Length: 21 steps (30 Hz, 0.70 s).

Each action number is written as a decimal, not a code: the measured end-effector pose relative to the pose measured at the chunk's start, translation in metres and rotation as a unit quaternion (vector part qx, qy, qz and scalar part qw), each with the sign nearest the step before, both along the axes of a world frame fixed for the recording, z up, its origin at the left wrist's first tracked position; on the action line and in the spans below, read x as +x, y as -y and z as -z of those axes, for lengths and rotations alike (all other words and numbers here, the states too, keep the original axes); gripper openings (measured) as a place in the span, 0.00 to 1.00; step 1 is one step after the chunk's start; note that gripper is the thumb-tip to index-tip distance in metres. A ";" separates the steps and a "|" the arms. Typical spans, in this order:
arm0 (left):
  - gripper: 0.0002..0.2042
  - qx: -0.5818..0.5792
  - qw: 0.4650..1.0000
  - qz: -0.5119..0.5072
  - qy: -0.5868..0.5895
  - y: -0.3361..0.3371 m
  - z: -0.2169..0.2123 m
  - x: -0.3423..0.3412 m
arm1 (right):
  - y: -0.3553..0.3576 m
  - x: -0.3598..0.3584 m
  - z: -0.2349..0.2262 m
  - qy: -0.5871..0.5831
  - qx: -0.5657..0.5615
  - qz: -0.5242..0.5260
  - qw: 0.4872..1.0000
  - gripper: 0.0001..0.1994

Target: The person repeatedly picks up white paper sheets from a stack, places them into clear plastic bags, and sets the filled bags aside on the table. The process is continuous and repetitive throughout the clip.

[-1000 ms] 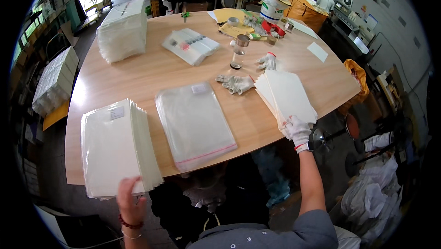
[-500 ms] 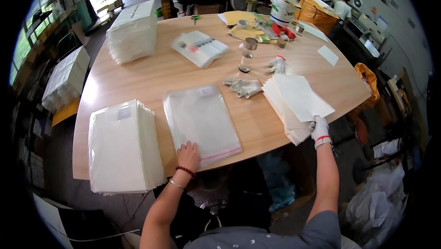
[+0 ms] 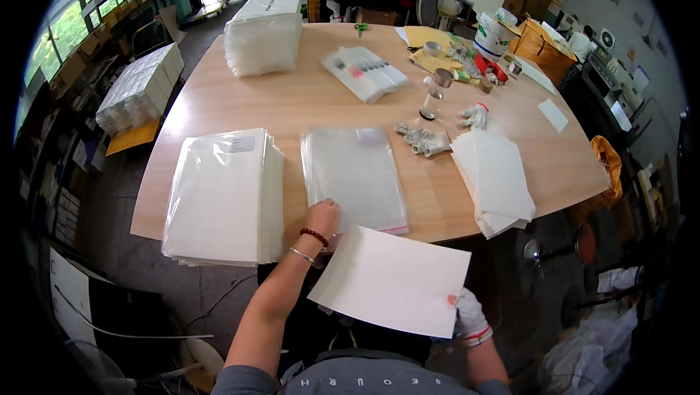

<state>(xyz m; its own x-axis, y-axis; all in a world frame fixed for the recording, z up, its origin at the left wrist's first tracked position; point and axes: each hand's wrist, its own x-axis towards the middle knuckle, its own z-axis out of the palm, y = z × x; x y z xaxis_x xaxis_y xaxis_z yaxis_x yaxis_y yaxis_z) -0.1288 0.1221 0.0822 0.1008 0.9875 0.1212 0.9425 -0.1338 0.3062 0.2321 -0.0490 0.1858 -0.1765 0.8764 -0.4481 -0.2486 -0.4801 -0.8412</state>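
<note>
At nine o'clock on the desk (image 3: 219, 96) sits a thick stack of filled bags (image 3: 222, 194). Just right of it, the left hand (image 3: 321, 218) presses flat, fingers together, on the near edge of the clear bag (image 3: 355, 176) at centre. The gloved right hand (image 3: 469, 316), fingers clamped on a corner, holds a white sheet (image 3: 390, 280) at six o'clock, off the desk; it is not yet in the bag. At three o'clock a pile of sheets (image 3: 492, 180) waits, so plenty seems left. Spare gloves (image 3: 424, 138) and a glass jar (image 3: 435, 94) lie beyond, nothing blocking the bag.
</note>
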 end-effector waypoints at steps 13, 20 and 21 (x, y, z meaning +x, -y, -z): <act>0.11 -0.148 0.902 -0.176 0.365 0.031 -0.049 -0.009 | 0.003 -0.054 0.017 -0.033 -0.030 0.205 0.978 0.08; 0.08 0.026 0.812 -0.119 0.571 0.066 -0.030 0.066 | 0.012 -0.070 -0.001 -0.056 -0.078 0.199 0.975 0.06; 0.08 0.093 0.722 -0.133 0.672 0.067 -0.012 0.089 | 0.015 -0.071 0.001 -0.062 -0.086 0.181 0.978 0.06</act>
<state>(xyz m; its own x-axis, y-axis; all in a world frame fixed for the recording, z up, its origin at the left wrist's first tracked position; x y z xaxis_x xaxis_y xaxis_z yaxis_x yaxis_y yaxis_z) -0.0402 0.0552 0.0945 -0.4221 0.9042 0.0661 -0.1899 -0.1594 0.9688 0.1616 -0.0639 0.1843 0.0697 0.8046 -0.5897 -0.5233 -0.4738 -0.7083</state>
